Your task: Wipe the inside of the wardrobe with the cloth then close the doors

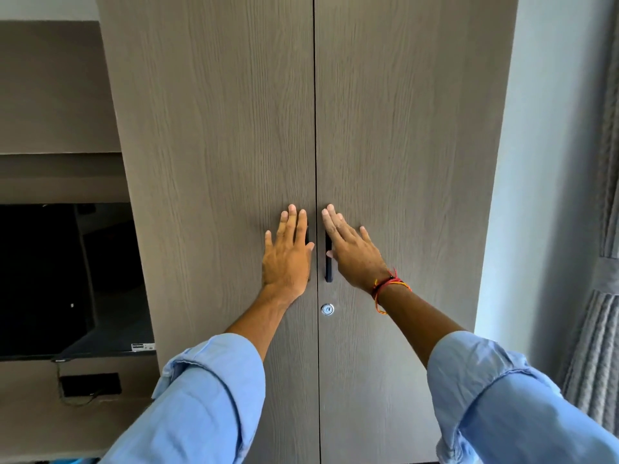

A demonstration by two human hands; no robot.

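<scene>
A tall grey-brown wood-grain wardrobe fills the view, its left door [217,145] and right door [408,145] meeting at a thin centre seam. My left hand [288,256] lies flat on the left door beside the seam, fingers spread, covering most of that door's handle. My right hand [351,252] lies flat on the right door, next to its black vertical handle [328,262]. A round silver lock [327,309] sits below on the right door. No cloth is visible in either hand, and the wardrobe's inside is hidden.
A dark TV screen [60,279] hangs on the wall to the left, with a black socket box [90,384] below it. A white wall [542,162] and grey curtain [599,346] are on the right.
</scene>
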